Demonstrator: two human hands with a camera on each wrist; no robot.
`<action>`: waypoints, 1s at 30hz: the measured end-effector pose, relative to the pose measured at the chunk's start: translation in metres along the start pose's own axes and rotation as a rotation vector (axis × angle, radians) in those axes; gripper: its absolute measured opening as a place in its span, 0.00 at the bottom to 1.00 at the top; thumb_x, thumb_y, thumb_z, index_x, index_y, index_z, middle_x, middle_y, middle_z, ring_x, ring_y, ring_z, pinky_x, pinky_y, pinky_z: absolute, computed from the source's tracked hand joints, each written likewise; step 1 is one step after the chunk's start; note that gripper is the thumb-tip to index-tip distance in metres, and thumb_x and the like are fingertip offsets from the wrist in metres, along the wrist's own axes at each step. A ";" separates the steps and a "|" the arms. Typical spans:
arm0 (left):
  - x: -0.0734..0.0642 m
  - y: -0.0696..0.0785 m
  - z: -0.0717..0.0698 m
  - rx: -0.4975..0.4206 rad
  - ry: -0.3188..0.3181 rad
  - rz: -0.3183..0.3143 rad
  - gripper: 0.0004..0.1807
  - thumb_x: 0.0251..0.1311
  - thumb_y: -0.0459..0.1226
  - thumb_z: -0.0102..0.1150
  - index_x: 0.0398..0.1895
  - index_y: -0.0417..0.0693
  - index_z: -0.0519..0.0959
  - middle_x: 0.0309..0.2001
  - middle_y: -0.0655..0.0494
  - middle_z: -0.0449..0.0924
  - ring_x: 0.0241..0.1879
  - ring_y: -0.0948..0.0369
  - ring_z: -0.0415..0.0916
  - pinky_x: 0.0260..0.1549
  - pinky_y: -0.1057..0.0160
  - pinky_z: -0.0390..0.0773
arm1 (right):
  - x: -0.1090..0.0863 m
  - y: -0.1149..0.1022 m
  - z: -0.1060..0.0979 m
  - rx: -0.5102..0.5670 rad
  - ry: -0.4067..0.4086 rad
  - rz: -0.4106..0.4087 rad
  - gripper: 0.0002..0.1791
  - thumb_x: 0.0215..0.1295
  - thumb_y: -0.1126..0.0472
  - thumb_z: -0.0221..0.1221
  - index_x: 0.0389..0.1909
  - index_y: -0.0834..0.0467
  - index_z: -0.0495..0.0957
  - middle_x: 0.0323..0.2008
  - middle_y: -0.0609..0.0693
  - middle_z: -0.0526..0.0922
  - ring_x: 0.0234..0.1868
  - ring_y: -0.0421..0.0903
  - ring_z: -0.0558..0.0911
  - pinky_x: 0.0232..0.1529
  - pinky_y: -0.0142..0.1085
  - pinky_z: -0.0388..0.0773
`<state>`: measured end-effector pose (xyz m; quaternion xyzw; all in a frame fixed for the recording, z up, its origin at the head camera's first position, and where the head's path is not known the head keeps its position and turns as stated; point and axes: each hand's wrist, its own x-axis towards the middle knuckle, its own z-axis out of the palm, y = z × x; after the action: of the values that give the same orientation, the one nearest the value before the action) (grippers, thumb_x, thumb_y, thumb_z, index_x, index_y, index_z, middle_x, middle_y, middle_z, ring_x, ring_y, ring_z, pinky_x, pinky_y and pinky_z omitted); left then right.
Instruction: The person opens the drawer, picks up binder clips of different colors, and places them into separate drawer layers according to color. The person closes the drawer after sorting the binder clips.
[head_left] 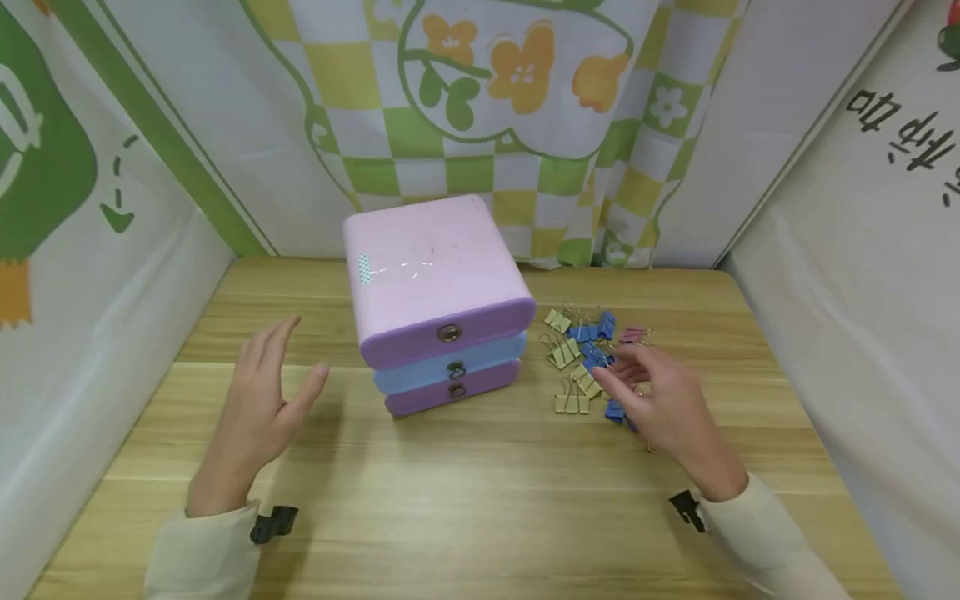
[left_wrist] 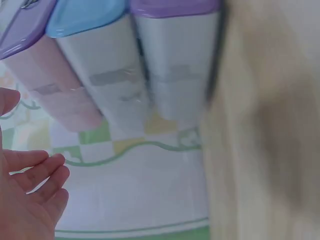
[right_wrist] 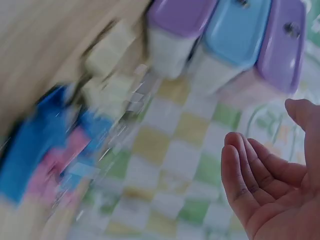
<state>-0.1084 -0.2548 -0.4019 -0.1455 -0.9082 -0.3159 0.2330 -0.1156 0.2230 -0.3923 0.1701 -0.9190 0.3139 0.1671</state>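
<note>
A small chest of three drawers (head_left: 435, 267) stands on the table, with a pink top and purple, blue and purple drawer fronts. To its left my left hand (head_left: 258, 408) hovers with fingers extended and thumb apart, touching nothing. Right of the chest lies a loose pile of binder clips (head_left: 564, 353) in yellow, blue and pink. My right hand (head_left: 663, 404) is over the pile's right side, partly covering it. In the right wrist view its fingers (right_wrist: 250, 175) are gently bent and hold nothing, while the blurred clips (right_wrist: 45, 140) lie beyond.
The wooden table (head_left: 465, 508) ends at a checkered curtain (head_left: 480, 175) behind the chest. White printed cloth walls (head_left: 840, 275) rise on the left and right sides. A black wrist mount (head_left: 273, 523) sits at the left sleeve.
</note>
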 end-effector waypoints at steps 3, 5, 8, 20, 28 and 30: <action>0.013 0.005 0.000 -0.065 0.017 0.002 0.37 0.71 0.40 0.60 0.81 0.41 0.63 0.75 0.34 0.67 0.75 0.35 0.62 0.71 0.27 0.63 | 0.011 -0.021 0.013 0.082 0.008 -0.052 0.16 0.67 0.57 0.71 0.48 0.64 0.86 0.34 0.52 0.90 0.34 0.45 0.89 0.37 0.39 0.92; 0.020 0.007 0.002 -0.113 0.025 -0.001 0.36 0.72 0.39 0.59 0.81 0.44 0.64 0.76 0.36 0.67 0.76 0.37 0.61 0.73 0.27 0.62 | 0.018 -0.036 0.020 0.142 -0.002 -0.062 0.14 0.67 0.56 0.71 0.47 0.62 0.86 0.34 0.50 0.90 0.33 0.42 0.89 0.37 0.36 0.91; 0.032 0.008 0.008 -0.180 0.062 0.001 0.34 0.72 0.37 0.59 0.80 0.46 0.66 0.76 0.40 0.68 0.77 0.40 0.62 0.76 0.30 0.62 | 0.027 -0.057 0.030 0.224 -0.030 -0.061 0.12 0.69 0.54 0.69 0.45 0.59 0.87 0.35 0.48 0.90 0.33 0.39 0.88 0.36 0.32 0.90; 0.064 0.004 0.034 -0.386 0.221 -0.046 0.28 0.71 0.31 0.57 0.74 0.39 0.72 0.72 0.42 0.75 0.74 0.49 0.69 0.77 0.58 0.71 | 0.059 -0.108 0.065 0.405 -0.140 -0.002 0.20 0.74 0.44 0.63 0.35 0.57 0.91 0.25 0.44 0.89 0.24 0.41 0.87 0.26 0.33 0.84; 0.079 0.018 0.048 -0.425 0.253 -0.055 0.29 0.71 0.34 0.55 0.75 0.36 0.70 0.72 0.39 0.72 0.74 0.49 0.68 0.76 0.41 0.71 | 0.072 -0.124 0.076 0.603 -0.236 0.160 0.27 0.74 0.40 0.62 0.31 0.60 0.90 0.25 0.53 0.90 0.24 0.45 0.89 0.28 0.41 0.91; 0.080 0.028 0.048 -0.438 0.252 -0.064 0.30 0.72 0.34 0.53 0.75 0.35 0.68 0.73 0.38 0.71 0.75 0.47 0.66 0.78 0.40 0.67 | 0.073 -0.126 0.078 0.619 -0.235 0.171 0.27 0.74 0.41 0.62 0.32 0.61 0.90 0.25 0.52 0.90 0.24 0.46 0.89 0.29 0.41 0.91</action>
<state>-0.1810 -0.1937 -0.3791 -0.1232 -0.7859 -0.5280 0.2973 -0.1436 0.0646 -0.3551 0.1701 -0.8040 0.5691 -0.0262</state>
